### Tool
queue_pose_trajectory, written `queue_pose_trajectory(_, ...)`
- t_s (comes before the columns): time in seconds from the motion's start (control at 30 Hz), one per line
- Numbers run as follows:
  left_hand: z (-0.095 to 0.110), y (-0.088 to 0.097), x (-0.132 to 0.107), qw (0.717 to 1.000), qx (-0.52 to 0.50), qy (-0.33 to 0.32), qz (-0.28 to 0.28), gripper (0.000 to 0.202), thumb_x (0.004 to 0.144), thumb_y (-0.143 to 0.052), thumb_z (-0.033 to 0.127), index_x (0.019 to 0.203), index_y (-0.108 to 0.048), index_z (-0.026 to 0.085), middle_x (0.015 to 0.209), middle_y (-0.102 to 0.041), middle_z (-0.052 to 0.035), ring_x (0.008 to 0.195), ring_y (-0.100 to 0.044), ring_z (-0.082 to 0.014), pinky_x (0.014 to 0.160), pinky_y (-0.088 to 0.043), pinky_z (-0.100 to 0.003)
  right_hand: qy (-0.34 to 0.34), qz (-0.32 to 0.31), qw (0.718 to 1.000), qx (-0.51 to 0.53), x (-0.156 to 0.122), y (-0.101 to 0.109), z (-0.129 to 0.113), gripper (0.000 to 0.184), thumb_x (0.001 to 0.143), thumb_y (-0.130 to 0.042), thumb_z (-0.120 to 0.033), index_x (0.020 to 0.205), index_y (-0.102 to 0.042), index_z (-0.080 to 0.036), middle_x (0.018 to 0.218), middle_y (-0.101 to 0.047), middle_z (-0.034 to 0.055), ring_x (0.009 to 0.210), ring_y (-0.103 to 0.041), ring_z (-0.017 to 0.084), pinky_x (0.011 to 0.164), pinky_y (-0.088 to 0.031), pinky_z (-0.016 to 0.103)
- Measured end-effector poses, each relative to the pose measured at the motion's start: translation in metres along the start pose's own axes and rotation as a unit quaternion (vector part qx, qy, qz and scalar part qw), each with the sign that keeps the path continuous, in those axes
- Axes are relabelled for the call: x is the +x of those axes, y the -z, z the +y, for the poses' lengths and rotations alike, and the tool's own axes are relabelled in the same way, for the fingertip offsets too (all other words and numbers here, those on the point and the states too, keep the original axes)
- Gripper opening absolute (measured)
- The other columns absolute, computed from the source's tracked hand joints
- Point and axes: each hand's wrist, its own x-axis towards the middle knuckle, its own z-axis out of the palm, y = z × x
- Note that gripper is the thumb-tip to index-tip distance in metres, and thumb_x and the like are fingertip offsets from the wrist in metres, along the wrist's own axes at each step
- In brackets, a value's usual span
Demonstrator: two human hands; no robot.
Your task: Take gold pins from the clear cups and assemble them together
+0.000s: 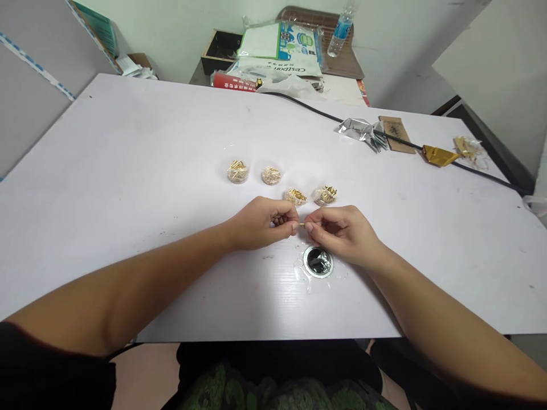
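A thin gold-coloured metal pin [301,224] spans the small gap between my two hands. My left hand [267,222] pinches one end of it between thumb and forefinger. The other end is pinched by my right hand [344,230]. Just beyond the fingertips stand two small clear cups of gold-coloured metal pieces, one nearer the left hand [296,196] and one nearer the right [325,195]. Farther left are two more clear cups, one with longer gold pins [238,171] and one with paler thin pins [271,175]. Whether the held piece is one part or two joined cannot be told.
A round metal-rimmed hole [318,262] in the white table [192,142] lies below my right hand, with clear tape around it. A black cable [307,105] crosses the far right, past silver foil [362,131] and a gold wrapper [440,155]. A water bottle [341,34] stands behind.
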Motion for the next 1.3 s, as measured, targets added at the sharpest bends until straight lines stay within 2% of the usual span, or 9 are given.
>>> queue_pose_trajectory(0.27,-0.0009,0.0007,0.0004,1.0,-0.002,-0.002,0.0,0.011,0.084,-0.057,0.021,0.08,-0.06,0.011,0.072,-0.065,-0.0021,0.067,-0.06,-0.0099,0.062,-0.047,-0.022,0.028,-0.002,0.999,-0.025,0.0009,-0.0001,0.0006,0.015,0.089,-0.058,-0.021,0.078,-0.063,-0.012,0.058,-0.054,-0.0002,0.049,-0.046,0.006,0.045,-0.036,0.02)
queue_pose_trajectory(0.6,0.0001,0.0002,0.0007,1.0,0.011,0.008,0.007,0.012,0.083,-0.057,0.021,0.079,-0.061,0.011,0.071,-0.065,-0.0024,0.066,-0.059,-0.0101,0.06,-0.045,-0.022,0.122,0.029,0.986,-0.114,0.0015,0.0015,-0.0017,0.013,0.089,-0.058,-0.015,0.078,-0.062,-0.012,0.057,-0.052,-0.0026,0.047,-0.036,0.003,0.044,-0.031,0.017)
queue_pose_trajectory(0.83,-0.0009,0.0002,0.0012,1.0,-0.001,0.012,0.002,0.011,0.084,-0.057,0.022,0.08,-0.061,0.012,0.073,-0.066,-0.002,0.067,-0.06,-0.0098,0.063,-0.048,-0.022,0.152,0.039,0.974,-0.162,0.0025,0.0014,-0.0031,0.012,0.09,-0.056,-0.013,0.081,-0.063,-0.012,0.06,-0.055,-0.0024,0.048,-0.039,0.003,0.046,-0.033,0.018)
queue_pose_trajectory(1.0,-0.001,-0.0002,0.0003,1.0,-0.011,0.002,0.001,0.01,0.085,-0.057,0.021,0.081,-0.06,0.012,0.074,-0.066,-0.002,0.067,-0.06,-0.0095,0.064,-0.048,-0.022,0.174,0.047,0.965,-0.189,0.0026,0.0017,-0.0032,0.011,0.091,-0.055,-0.013,0.084,-0.063,-0.013,0.063,-0.058,-0.0016,0.053,-0.046,0.005,0.051,-0.038,0.018)
queue_pose_trajectory(1.3,-0.0022,-0.0019,-0.0003,1.0,0.018,-0.013,0.019,0.011,0.084,-0.058,0.023,0.08,-0.06,0.012,0.069,-0.061,-0.0004,0.063,-0.053,-0.008,0.059,-0.042,-0.021,0.183,0.059,0.956,-0.221,0.0025,-0.0004,-0.0016,0.011,0.091,-0.054,-0.013,0.085,-0.063,-0.014,0.065,-0.06,-0.0007,0.055,-0.05,0.007,0.053,-0.041,0.019)
